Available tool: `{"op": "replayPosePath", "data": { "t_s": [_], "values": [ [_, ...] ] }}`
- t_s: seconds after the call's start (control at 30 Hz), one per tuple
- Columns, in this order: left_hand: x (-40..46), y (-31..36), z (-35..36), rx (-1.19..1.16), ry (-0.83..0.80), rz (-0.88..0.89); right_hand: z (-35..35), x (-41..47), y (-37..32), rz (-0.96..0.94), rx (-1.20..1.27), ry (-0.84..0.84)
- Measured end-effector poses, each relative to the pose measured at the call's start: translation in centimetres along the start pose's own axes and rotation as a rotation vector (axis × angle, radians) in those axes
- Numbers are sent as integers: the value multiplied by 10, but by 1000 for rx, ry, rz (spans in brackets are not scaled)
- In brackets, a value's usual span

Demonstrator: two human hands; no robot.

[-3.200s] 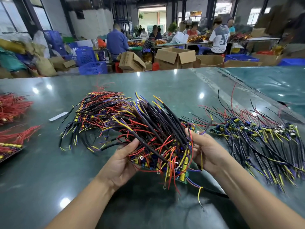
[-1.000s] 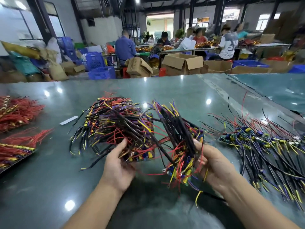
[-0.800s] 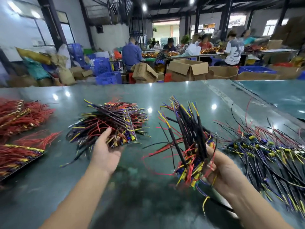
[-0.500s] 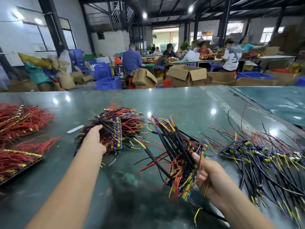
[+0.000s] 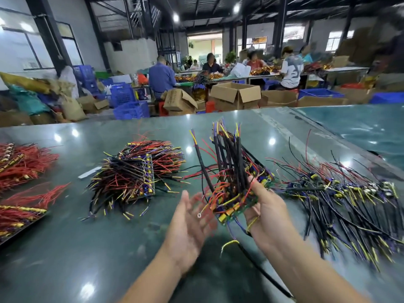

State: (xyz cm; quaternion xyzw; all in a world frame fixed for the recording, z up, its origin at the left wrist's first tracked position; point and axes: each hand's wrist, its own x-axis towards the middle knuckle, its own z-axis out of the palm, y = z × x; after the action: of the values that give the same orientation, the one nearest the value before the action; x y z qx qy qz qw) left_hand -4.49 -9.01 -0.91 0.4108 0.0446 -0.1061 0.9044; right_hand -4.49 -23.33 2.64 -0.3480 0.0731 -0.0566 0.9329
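Bare tabletop [image 5: 72, 248] lies open at our near left, with a lane running between the stacked wired boards [image 5: 131, 178] and the red wire bundles [image 5: 24, 165]. On our right, a sprawl of loose wired boards [image 5: 345, 200] crowds the surface just beside our right hand [image 5: 266, 213].

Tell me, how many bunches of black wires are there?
3. One pile lies on the table left of the left hand, one bunch is gripped by the right hand, one heap spreads along the right. More may be hidden.
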Motion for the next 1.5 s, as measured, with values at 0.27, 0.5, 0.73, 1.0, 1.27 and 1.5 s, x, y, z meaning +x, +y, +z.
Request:
{"op": "replayPosePath", "data": {
  "t_s": [0.27, 0.5, 0.73, 1.0, 1.27, 1.5],
  "values": [
    [2, -9, -6, 36, 155, 147, 3, -4, 31, 49, -78, -76],
    [12, 16, -21, 20, 221, 291, -10, -24, 25, 306, -794, -250],
    [8, 24, -30, 98, 201, 277, -15, -21, -27, 368, -540, -512],
    [-2, 18, -18, 173, 66, 244, -27, -1, -29, 31, -898, -326],
    [-6, 19, -23, 178, 58, 165, -23, -8, -10, -70, -883, -328],
    [-7, 20, -21, 216, 106, 155, -24, -8, -4, -23, -788, -353]
  ]
}}
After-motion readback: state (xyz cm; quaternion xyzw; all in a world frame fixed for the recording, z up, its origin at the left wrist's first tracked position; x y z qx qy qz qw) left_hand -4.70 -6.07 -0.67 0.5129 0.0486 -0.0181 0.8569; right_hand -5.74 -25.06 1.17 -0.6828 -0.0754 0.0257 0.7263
